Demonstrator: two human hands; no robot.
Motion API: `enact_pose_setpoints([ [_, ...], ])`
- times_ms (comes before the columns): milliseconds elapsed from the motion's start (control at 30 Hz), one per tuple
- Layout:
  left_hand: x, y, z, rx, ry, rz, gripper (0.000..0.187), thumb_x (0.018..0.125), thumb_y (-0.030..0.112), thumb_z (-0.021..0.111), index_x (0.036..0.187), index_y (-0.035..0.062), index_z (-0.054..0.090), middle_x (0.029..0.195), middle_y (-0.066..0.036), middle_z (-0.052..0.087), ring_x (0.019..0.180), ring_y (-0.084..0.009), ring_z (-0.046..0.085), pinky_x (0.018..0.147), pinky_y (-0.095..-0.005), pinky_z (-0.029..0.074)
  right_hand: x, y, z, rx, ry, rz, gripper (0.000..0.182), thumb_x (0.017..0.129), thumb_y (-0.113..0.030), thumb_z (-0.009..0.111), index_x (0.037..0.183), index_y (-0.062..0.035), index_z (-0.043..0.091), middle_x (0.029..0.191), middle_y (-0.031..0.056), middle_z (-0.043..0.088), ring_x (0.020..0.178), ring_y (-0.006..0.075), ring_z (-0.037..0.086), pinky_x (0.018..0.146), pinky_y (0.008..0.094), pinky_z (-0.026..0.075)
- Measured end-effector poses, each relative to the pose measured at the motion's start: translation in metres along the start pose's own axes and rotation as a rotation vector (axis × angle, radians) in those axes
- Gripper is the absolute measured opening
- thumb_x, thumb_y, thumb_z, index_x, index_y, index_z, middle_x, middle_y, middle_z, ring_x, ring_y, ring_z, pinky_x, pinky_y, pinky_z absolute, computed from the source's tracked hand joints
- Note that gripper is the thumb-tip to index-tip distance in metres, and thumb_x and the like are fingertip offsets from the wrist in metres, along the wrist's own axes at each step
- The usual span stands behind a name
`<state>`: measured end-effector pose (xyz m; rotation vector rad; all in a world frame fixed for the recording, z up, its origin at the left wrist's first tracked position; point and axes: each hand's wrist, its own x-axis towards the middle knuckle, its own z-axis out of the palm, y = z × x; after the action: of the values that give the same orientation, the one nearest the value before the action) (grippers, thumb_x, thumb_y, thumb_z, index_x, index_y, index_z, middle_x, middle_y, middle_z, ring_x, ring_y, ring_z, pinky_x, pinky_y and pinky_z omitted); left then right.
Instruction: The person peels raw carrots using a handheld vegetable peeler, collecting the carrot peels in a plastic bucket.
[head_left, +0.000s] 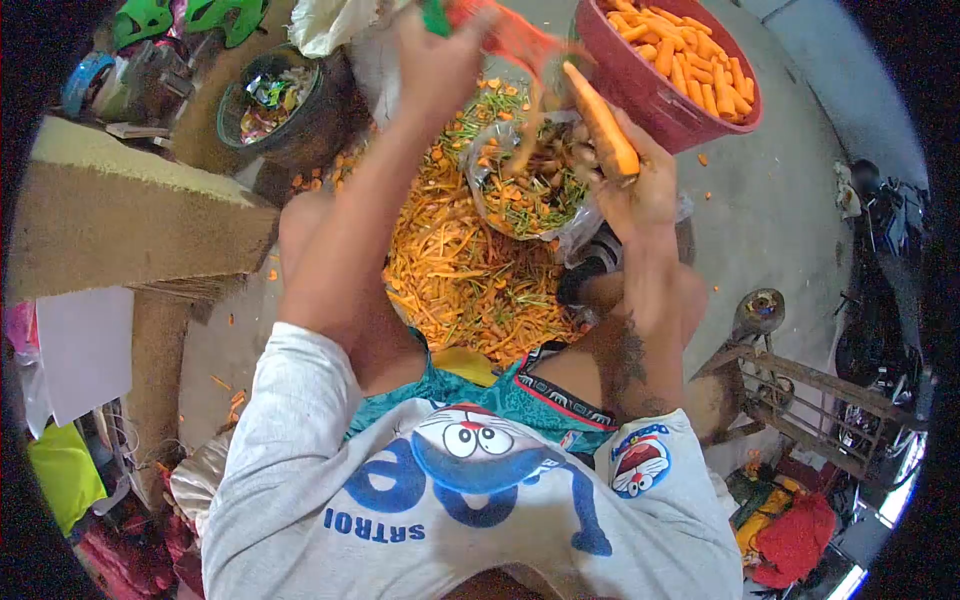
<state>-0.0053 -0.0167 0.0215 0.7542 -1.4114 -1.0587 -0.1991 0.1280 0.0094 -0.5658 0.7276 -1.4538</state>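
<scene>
My left hand (pixel 445 60) is closed on an orange-and-green peeler (pixel 505 38), smeared by motion. A thin strip of peel (pixel 530 130) hangs below it. My right hand (pixel 640 180) grips a carrot (pixel 605 120) from below, its narrow tip pointing up toward the peeler and its thick end near my thumb. Under both hands a clear plastic bag (pixel 545 222) stands open with carrot tops and scraps inside. A heap of carrot peelings (pixel 470 280) spreads between my legs, around the bag.
A red tub (pixel 640 90) full of peeled carrots stands at the upper right. At the upper left is a dark bin (pixel 240 115) holding rubbish, below a white sack (pixel 335 20). A brown block-like piece (pixel 140 215) lies left; a wheeled frame (pixel 810 390) stands right.
</scene>
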Motion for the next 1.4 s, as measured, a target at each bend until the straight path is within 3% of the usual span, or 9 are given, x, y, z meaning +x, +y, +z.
enact_pose_setpoints([
  [100,-0.037,0.014,0.024,0.065,-0.311,0.415,0.021,0.095,0.020,0.074,0.098,0.0022,0.065,0.088,-0.005,0.067,0.071,-0.0133,0.063,0.063,-0.0286,0.051,-0.004,-0.003,0.037,-0.041,0.196,-0.014,0.043,0.106,-0.026,0.046,0.137,0.0015,0.055,0.100,0.0081,0.066,0.075,0.0151,0.057,0.062,0.0279,0.045],
  [167,-0.037,0.027,0.023,0.058,-0.241,0.236,0.018,0.096,0.018,0.072,0.099,0.0021,0.064,0.088,-0.003,0.066,0.072,-0.0116,0.062,0.065,-0.0286,0.050,-0.009,0.001,0.040,-0.086,0.357,-0.027,0.043,0.106,-0.027,0.047,0.137,0.0010,0.055,0.100,0.0079,0.066,0.074,0.0149,0.056,0.062,0.0273,0.044],
  [367,0.011,-0.013,-0.008,-0.103,0.062,0.099,0.012,0.099,0.013,0.069,0.101,0.0023,0.063,0.080,0.000,0.062,0.069,-0.0099,0.060,0.058,-0.0261,0.047,0.007,-0.001,-0.025,0.136,-0.318,0.065,0.046,0.106,-0.027,0.047,0.137,0.0046,0.057,0.121,0.0118,0.068,0.095,0.0178,0.065,0.076,0.0297,0.052],
  [533,-0.038,0.022,0.029,-0.057,-0.236,0.169,0.023,0.089,0.020,0.080,0.099,0.0030,0.069,0.084,-0.001,0.068,0.072,-0.0087,0.062,0.066,-0.0273,0.053,-0.008,0.000,0.043,-0.140,0.346,-0.110,0.045,0.105,-0.026,0.047,0.138,0.0039,0.053,0.104,0.0110,0.066,0.081,0.0182,0.060,0.067,0.0289,0.048],
  [767,0.000,-0.009,0.005,-0.147,0.040,0.061,0.024,0.088,0.019,0.081,0.101,0.0020,0.070,0.086,-0.002,0.069,0.076,-0.0094,0.064,0.069,-0.0272,0.053,-0.005,-0.005,0.008,-0.066,-0.070,0.001,0.051,0.103,-0.026,0.048,0.141,0.0066,0.051,0.107,0.0098,0.069,0.075,0.0122,0.061,0.065,0.0259,0.050],
  [867,-0.043,0.007,0.029,0.097,-0.264,0.264,0.024,0.088,0.016,0.081,0.103,0.0017,0.068,0.088,-0.003,0.069,0.080,-0.0110,0.066,0.071,-0.0281,0.056,-0.010,-0.006,0.038,-0.109,0.352,-0.087,0.047,0.104,-0.027,0.048,0.139,0.0036,0.053,0.103,0.0099,0.067,0.078,0.0145,0.059,0.066,0.0279,0.049],
  [1067,0.013,-0.011,0.002,-0.222,0.191,0.118,0.016,0.099,0.016,0.070,0.101,0.0009,0.063,0.081,-0.002,0.064,0.063,-0.0124,0.061,0.055,-0.0287,0.048,-0.008,0.001,-0.015,0.048,-0.138,0.071,0.048,0.103,-0.026,0.049,0.141,0.0037,0.054,0.106,0.0098,0.069,0.074,0.0173,0.062,0.063,0.0294,0.052],
  [1267,-0.040,0.003,0.027,0.039,-0.258,0.232,0.027,0.089,0.016,0.080,0.107,0.0018,0.067,0.090,-0.003,0.070,0.079,-0.0118,0.066,0.070,-0.0283,0.056,-0.014,0.007,0.016,-0.277,0.253,-0.151,0.045,0.104,-0.029,0.049,0.138,0.0005,0.051,0.092,0.0056,0.057,0.073,0.0121,0.053,0.055,0.0221,0.040],
  [1400,0.008,-0.006,-0.009,-0.128,-0.101,0.034,0.020,0.099,0.019,0.071,0.100,0.0009,0.064,0.086,-0.004,0.066,0.074,-0.0129,0.065,0.063,-0.0319,0.052,-0.007,0.000,-0.011,0.072,-0.181,0.019,0.047,0.103,-0.027,0.052,0.139,0.0037,0.056,0.111,0.0115,0.068,0.085,0.0185,0.067,0.066,0.0292,0.053],
])
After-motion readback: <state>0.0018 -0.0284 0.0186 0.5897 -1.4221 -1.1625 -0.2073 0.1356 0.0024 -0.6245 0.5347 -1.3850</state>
